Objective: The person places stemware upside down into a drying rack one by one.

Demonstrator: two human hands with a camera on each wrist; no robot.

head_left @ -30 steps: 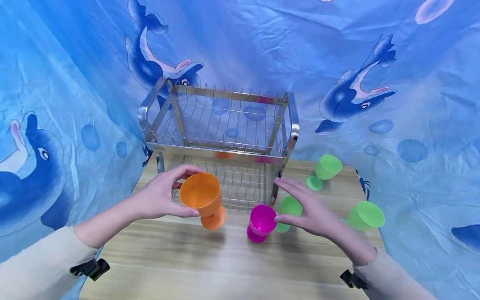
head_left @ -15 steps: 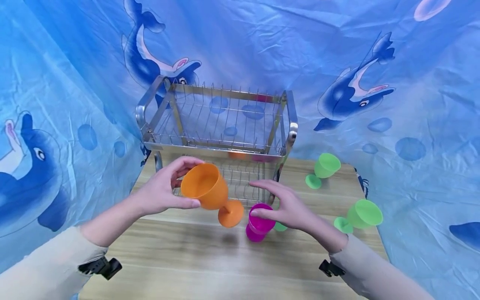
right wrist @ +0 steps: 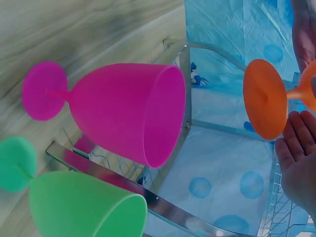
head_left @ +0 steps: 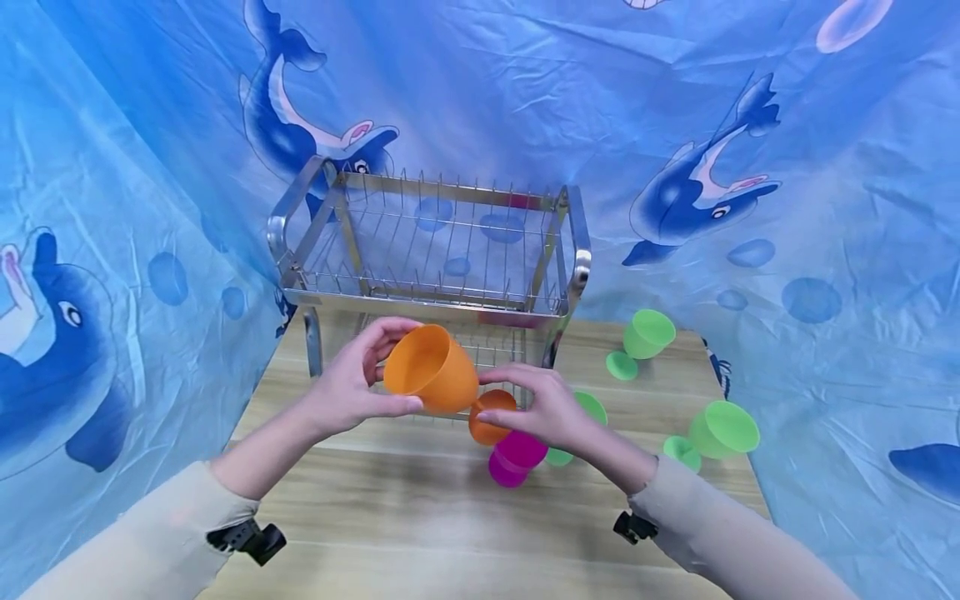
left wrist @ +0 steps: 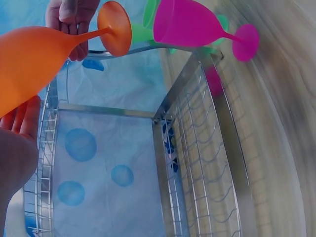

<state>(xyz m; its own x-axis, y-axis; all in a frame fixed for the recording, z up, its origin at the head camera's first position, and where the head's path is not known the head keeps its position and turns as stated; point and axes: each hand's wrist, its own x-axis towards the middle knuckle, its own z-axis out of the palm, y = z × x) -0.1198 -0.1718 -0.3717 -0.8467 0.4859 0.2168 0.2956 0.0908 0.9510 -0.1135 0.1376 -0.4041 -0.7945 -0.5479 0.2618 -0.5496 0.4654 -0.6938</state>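
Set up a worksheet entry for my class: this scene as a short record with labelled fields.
Surface: pale wood-grain table
Held: orange plastic-looking goblet, tilted, above the table
Left hand: grips the bowl
Right hand: at the stem and base; contact unclear
Standing upright: one magenta plastic-looking goblet; three green plastic-looking goblets, one partly hidden by the right hand
Background: silver two-tier metal rack, blue dolphin-print sheet

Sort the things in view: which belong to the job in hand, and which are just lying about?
In the job: orange goblet, left hand holding it, right hand close by.
Seemingly idle: magenta goblet, three green goblets, wire dish rack, dolphin-print backdrop.
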